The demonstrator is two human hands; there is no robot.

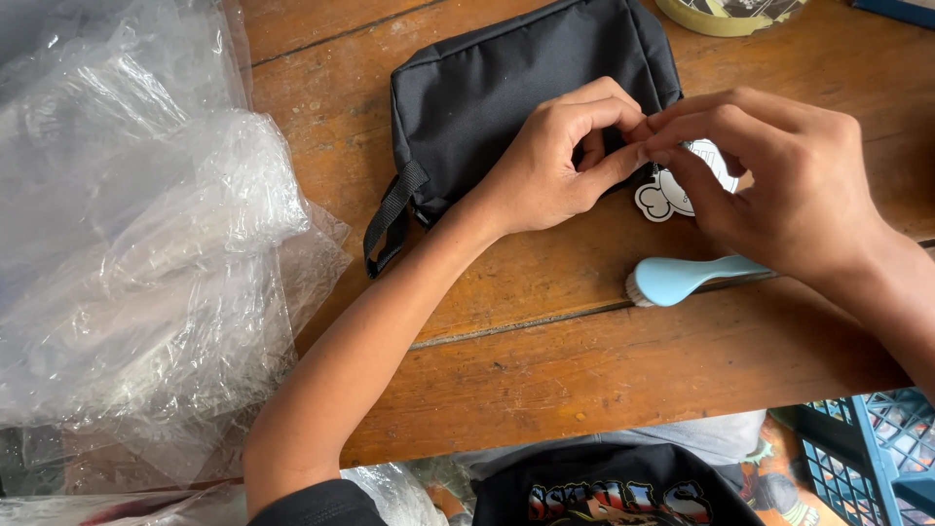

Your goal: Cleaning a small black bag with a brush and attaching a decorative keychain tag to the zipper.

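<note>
The fingertips [638, 146] of both hands meet at a single spot, pressed together in a pinch just over the lower right corner of a black fabric pouch [487, 88]. What exactly sits between them is too small to tell, though it lies right where a white cartoon-shaped tag [672, 195] hangs off the pouch. The left hand [555, 166] comes in from seven o'clock, its thumb and curled forefinger closed toward the right hand's forefinger and thumb. The right hand [779, 185] enters from four o'clock, its other fingers bent loosely down over the tag, hiding part of it.

The pouch lies flat on the wooden table [604, 390], stretching from the pinch toward ten o'clock, with its black strap loop [390, 219] trailing off the lower left corner. The tag pokes out just at six o'clock from the fingertips, touching the pouch's edge.

A pale blue brush [682, 278] lies on the table at six o'clock from the right hand, near but apart from the tag. Crumpled clear plastic sheeting [146, 244] fills the table's nine o'clock side. A blue crate [867, 448] stands below the table edge at five o'clock.
</note>
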